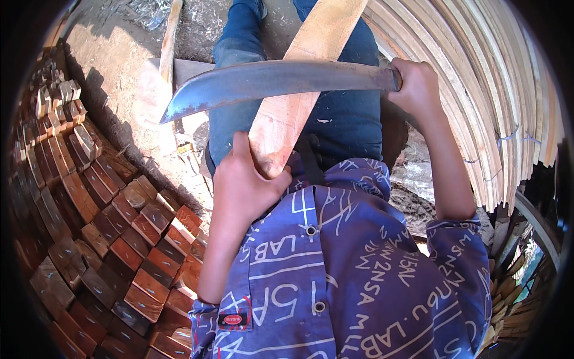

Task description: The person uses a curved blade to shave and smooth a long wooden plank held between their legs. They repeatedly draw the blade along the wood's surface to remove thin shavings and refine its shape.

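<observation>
Pale plank (285, 118) looks partway through being worked, as far as I can judge from where I stand: its near end is rounded and its bare faces look smooth, while its far end runs out of sight, so how much is left up there I cannot tell. Taking it from the left, reddish-brown wooden blocks (146, 293) sit in stepped stacks beside the person, next to a patch of sunlit ground (107, 78). Then comes the left hand (246, 185), curled firmly round the plank's near end, thumb on one side and fingers on the other, close to the waist of the patterned blue shirt (371, 257). From that grip the plank slants up and away to the right, over the legs in dark jeans (353, 116), lying between the two hands. A broad machete (251, 84) crosses above it, tip pointing left; whether steel and wood touch, I can't make out. Its handle end is closed in the right hand (418, 90), fingers wrapped tight, well apart from the plank. Furthest right stand long pale slats (460, 72), bundled closely together.
</observation>
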The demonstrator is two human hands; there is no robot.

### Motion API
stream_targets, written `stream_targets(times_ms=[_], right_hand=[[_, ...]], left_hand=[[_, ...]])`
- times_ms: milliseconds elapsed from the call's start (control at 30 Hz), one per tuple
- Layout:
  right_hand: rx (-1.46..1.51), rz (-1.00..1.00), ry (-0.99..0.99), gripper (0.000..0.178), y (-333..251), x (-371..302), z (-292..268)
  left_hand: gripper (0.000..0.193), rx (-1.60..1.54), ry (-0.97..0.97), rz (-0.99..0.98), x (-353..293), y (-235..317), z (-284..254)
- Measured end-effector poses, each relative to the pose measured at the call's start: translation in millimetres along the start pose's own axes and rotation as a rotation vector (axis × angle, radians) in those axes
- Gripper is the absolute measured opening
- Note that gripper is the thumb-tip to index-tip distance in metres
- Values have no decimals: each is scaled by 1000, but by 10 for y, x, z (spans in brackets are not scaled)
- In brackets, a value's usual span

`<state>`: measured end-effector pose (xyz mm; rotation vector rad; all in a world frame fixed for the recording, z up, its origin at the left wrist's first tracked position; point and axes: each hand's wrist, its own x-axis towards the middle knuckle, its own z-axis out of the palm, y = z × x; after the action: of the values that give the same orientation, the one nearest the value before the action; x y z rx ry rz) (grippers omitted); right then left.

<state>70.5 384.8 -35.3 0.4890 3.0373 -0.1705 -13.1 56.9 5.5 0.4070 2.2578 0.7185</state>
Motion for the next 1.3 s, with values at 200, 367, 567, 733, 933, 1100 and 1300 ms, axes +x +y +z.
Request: stream_targets(times_ms=[200,367,567,733,933,1100,1300], right_hand=[[-37,563,24,31,1056,29,-160],[326,560,-12,33,815,-113,78],[637,520,-56,29,-49,-293,319],[870,609,-100,31,-525,-322,260],[836,588,-159,32,-523,-329,89],[629,511,-180,33,-585,-276,-189],[408,240,-272,27,-831,-253,-359]], left_hand=[[50,-132,-22,13,-174,-401,17],[51,-108,-111,-21,-34,-206,-17],[54,-212,-196,-53,101,-211,-98],[57,-499,-189,45,130,-266,54],[64,-575,-369,-12,175,-177,21],[57,-621,-312,-22,157,-193,97],[58,-637,-250,12,153,-221,164]])
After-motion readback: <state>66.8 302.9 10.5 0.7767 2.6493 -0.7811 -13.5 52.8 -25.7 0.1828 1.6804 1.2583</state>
